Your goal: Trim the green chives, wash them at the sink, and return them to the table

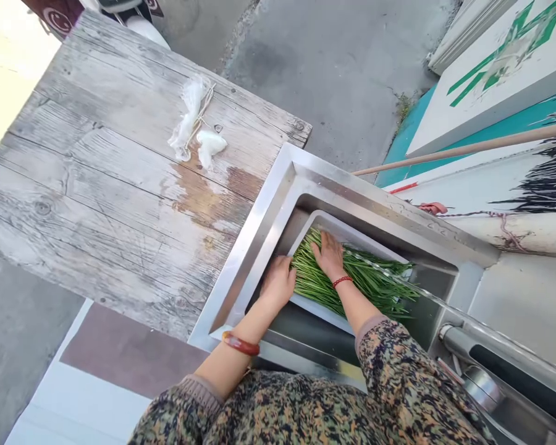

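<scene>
Green stalks (315,281) lie in a tray (324,314) inside the sink (254,222) — rinse step apparently in hand, water (426,294) running. Right hand (330,254): on stalks, thumb and fingers apart. Left hand (278,281): at tray edge, finger closure indeterminable — next move likely calls for turning stalks

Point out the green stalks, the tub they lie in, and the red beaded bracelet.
Green stalks (374,288): head view, on the leafy part.
Tub (322,314): head view, on the rim nearest the person.
Red beaded bracelet (341,281): head view, on its beads.
</scene>
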Demonstrator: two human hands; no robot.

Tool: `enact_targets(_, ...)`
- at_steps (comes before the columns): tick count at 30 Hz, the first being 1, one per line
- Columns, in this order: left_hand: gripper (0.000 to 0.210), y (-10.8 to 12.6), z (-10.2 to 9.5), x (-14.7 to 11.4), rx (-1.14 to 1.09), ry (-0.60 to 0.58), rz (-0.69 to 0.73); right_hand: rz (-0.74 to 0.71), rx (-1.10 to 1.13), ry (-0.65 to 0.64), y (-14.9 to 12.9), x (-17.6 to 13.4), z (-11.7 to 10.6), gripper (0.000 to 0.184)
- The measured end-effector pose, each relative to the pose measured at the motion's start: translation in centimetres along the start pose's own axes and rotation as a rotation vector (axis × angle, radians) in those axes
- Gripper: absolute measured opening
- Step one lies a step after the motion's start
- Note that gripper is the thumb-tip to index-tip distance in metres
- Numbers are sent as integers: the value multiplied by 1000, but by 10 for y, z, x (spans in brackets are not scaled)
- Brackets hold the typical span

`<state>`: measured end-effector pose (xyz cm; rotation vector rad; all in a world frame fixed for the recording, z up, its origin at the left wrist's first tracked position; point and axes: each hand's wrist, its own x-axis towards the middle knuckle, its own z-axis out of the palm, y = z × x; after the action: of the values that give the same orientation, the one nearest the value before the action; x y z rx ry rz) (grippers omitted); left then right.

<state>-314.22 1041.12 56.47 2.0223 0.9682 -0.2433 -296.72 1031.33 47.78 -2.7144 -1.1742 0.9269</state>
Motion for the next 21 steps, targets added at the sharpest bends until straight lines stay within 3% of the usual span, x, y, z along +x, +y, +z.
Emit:
enact_targets(2, 46, -8, 4, 8, -31, 87, -63, -106, 19, -12, -13, -30, 9, 80)
enact_targets(6, 48, -16, 12, 18, -9, -72, -158, -369, 3, -14, -29, -70, 20, 96)
enact_targets(8, 45, -15, 12, 23, 47, -126, -161, -350, -10, -5, -25, -62, 15, 90)
enact_targets(12, 47, -10, 7, 30, 102, -142, -194, -138, 16, 42, 8, -15, -16, 59)
enact_targets(14, 45, -9, 6, 33, 82, -132, -227, -57, 15, 97, 23, -4, -31, 52)
enact_targets(17, 41, -9, 9, 37, 53, -113, -248, -132, 20, 158, 16, -21, -31, 53)
enact_targets(21, 38, -12, 14, 40, 24, -95, -243, -336, 37, 94, -29, -65, 5, 77)
